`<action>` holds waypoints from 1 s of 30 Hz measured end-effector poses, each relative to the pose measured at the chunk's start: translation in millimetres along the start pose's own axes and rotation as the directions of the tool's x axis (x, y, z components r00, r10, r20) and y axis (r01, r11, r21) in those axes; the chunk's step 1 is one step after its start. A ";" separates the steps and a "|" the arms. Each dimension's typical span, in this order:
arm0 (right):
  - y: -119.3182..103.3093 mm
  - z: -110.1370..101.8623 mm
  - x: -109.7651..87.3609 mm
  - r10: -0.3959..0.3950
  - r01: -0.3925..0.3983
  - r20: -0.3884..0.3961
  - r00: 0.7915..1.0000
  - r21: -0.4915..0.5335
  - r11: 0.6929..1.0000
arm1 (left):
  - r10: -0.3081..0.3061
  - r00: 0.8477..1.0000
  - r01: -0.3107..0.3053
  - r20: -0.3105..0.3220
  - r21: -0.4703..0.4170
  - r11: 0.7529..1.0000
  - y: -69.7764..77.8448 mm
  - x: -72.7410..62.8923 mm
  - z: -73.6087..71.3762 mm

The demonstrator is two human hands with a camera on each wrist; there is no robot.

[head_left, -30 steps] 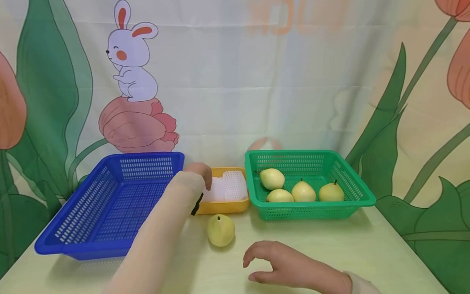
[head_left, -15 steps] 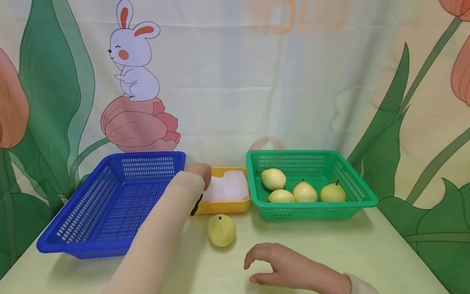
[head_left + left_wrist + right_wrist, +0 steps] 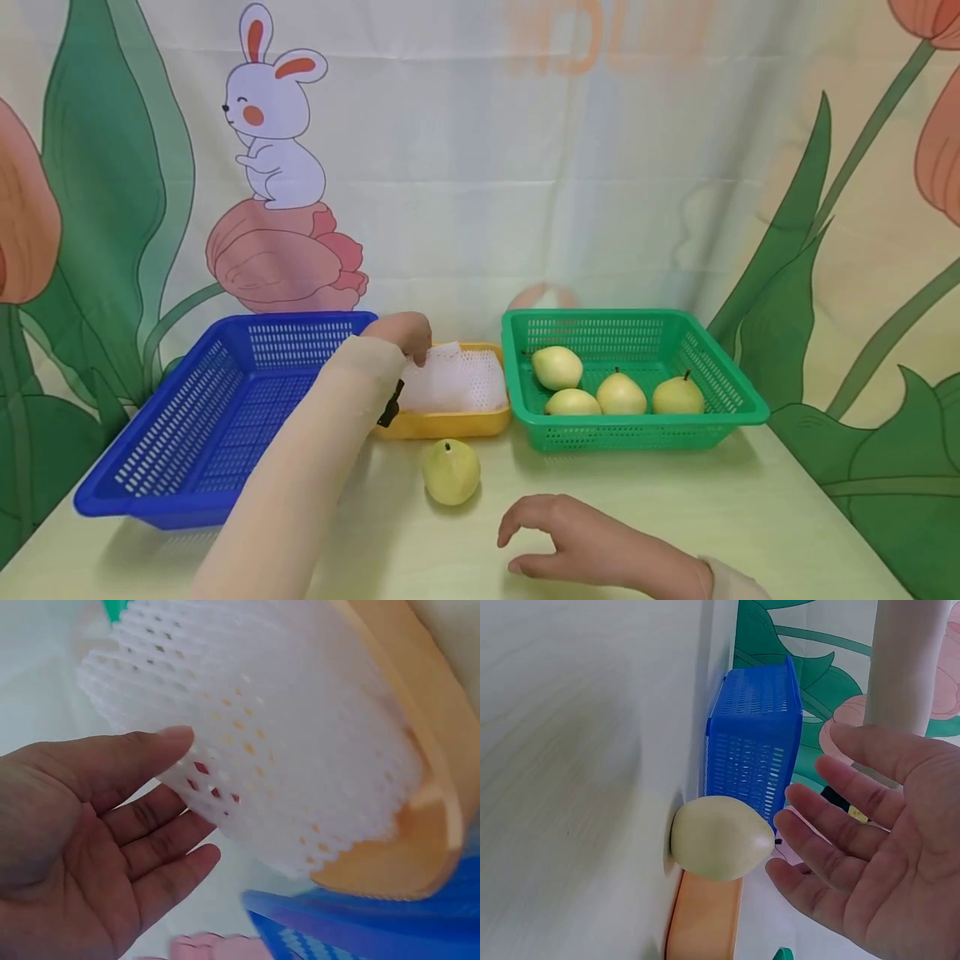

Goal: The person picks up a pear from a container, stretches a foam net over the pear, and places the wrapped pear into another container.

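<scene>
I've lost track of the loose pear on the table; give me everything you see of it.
The pear is pale yellow-green and rounded, with smooth-looking skin and a short dark stem. It looks whole and unwrapped, and stands upright, stem up, on the pale tabletop. It sits just in front of the yellow container, between the blue basket and the green basket. The right hand is near but not touching it. Its underside is hidden.

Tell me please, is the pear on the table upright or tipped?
Upright: the pear has its stem pointing up from the table.
</scene>
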State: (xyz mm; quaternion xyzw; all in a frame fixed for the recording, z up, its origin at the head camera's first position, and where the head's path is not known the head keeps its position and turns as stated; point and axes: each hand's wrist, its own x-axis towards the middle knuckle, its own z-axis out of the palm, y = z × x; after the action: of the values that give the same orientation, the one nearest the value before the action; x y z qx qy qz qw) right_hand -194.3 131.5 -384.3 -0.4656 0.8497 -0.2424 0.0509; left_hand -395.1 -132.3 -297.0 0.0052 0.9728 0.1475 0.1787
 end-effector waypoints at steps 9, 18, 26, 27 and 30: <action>5.6 -6.7 2.4 -0.021 0.021 -0.061 0.998 0.001 1.000 | 0.331 0.942 -0.320 -0.055 0.154 0.935 10.4 -16.0 -14.8; 8.4 -8.4 5.9 -0.012 0.018 -0.165 0.986 0.032 0.999 | 0.478 0.843 -0.471 -0.245 0.092 0.877 -0.4 -60.5 -11.9; 6.2 -7.5 17.1 -0.026 0.059 -0.340 0.940 0.086 0.995 | 0.454 0.797 -0.535 -0.399 -0.116 0.837 -14.7 -111.6 19.3; 5.5 -6.9 19.3 -0.035 0.071 -0.365 0.930 0.085 0.994 | 0.440 0.796 -0.534 -0.416 -0.140 0.834 -15.8 -116.2 24.9; 2.9 -3.9 26.8 -0.078 0.110 -0.437 0.896 0.047 0.993 | 0.397 0.791 -0.535 -0.466 -0.211 0.818 -17.9 -126.3 40.8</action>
State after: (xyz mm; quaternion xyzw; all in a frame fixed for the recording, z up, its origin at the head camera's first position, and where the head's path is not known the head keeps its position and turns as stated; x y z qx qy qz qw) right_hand -212.8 112.3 -378.5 -0.4381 0.8070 -0.3721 -0.1352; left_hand -261.9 -145.7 -294.8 0.1878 0.9163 0.3469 -0.0692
